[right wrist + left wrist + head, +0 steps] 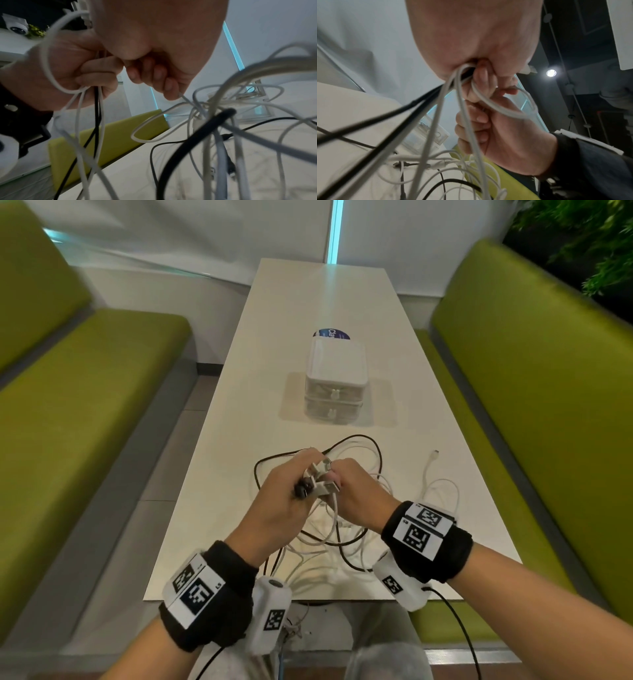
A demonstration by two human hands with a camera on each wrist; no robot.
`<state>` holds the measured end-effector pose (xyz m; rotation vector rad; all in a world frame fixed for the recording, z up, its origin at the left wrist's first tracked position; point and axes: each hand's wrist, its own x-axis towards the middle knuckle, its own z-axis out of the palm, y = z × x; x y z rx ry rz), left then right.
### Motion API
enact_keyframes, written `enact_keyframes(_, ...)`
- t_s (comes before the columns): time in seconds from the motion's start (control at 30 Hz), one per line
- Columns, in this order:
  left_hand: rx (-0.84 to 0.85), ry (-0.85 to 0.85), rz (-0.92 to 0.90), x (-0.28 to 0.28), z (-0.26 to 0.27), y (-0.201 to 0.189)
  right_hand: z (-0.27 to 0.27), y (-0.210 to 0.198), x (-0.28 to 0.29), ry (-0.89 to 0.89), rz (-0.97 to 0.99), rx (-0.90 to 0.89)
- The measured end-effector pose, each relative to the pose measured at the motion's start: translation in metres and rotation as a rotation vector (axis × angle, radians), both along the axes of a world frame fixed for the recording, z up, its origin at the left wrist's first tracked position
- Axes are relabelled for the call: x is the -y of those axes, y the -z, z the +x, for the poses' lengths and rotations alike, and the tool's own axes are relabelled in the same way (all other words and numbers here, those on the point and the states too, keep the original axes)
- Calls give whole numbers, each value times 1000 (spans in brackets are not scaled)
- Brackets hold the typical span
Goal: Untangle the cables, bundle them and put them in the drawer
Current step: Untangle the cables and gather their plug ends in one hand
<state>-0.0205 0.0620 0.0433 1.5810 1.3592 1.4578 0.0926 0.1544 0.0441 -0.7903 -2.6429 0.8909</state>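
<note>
White table [239, 392] between green benches [85, 405]; cables [359, 460] atop.

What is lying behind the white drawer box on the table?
Behind the drawer box a dark blue round sticker or card with white letters lies on the table. The box covers its near part, so the full word cannot be read.
</note>
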Motion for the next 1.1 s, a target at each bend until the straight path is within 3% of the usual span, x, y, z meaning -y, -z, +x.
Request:
enact_keyframes(0.07, 74, 24, -70, 4, 1, 0, -1, 2, 1, -9, 22, 53)
enact_keyframes(0.2, 436, 26, -98, 20, -12, -24, 3, 19, -5, -17, -51, 114)
enact_keyframes(0.27, 465, 38, -59, 29, -27, -34, 8, 25, -11, -4, -12, 117)
enact_keyframes(0.37, 364, 90, -204, 37, -38, -36, 7, 22, -20, 29, 73, 190)
enact_keyframes(0.47, 77, -65, -461, 31, -46, -21, 2, 15, -21, -27, 255, 334)
enact_keyframes(0.6, -459, -256, -391, 30, -47, -3, 2, 15, -14, -71, 453, 427)
enact_keyframes(0.7, -539, -213, -348, 25, -28, -6, -1, 13, -10, -125, 483, 427)
enact_keyframes(0.8, -718, -152, -429, 15, -9, -7, -5, 8, -7, -183, 443, 266)
enact_keyframes(0.9, -699, -310, -434, -3, -8, -16, -8, -2, -20, -208, 505, 141)
enact_keyframes(1.1, -548, -515, -172, -33, -13, -43, -22, -52, -73, -120, 842, 116)
